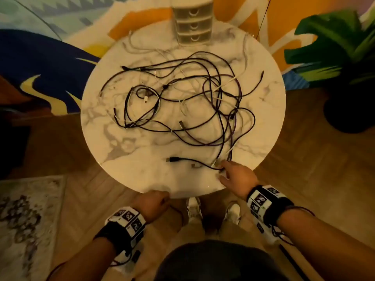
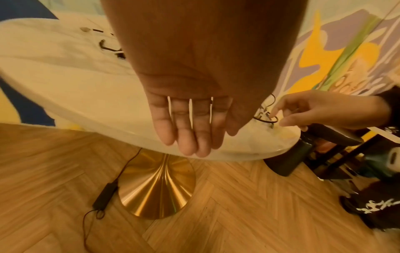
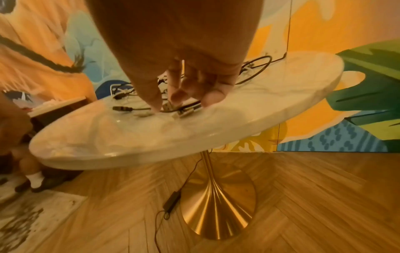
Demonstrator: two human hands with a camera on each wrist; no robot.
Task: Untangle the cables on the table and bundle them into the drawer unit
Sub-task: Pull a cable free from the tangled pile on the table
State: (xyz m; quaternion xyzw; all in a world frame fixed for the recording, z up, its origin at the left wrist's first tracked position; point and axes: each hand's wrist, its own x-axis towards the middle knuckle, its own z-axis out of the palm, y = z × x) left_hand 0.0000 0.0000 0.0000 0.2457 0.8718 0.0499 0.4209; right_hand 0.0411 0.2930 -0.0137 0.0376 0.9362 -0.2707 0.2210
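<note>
Since the cables [image 1: 182,102] lie in one loose knot across the mid of the round marble table [image 1: 97,126], w/ dark and white strands crossing each other, the sensible way in is from a free end, and that's where the right hand [image 1: 235,175] is: lower right of the head view, at the near rim, fingers curled down onto a cluster of plugs and a dark cable loop [image 3: 177,109]. In the right wrist view thumb and fingertips [image 3: 175,99] press around the connectors; whether they've actually closed on one I can't tell, looks like touching/about to pinch. A black USB plug [image 1: 171,159] lies just left of that hand, loose on the marble, prob the tail of the same strand

Left hand [image 1: 154,201] sits at the bottom centre of the head view, at the near table edge; the left wrist view shows its fingers [image 2: 190,130] straight and together, holding nothing, likely waiting to steady the pile or the tabletop while the other pulls

Drawer unit [image 1: 192,23] stands at the top centre, far edge of the table, all drawers closed, well apart from both hands, so nothing's bundled yet. Risk as I see it: tugging an end could tighten the knot
</note>
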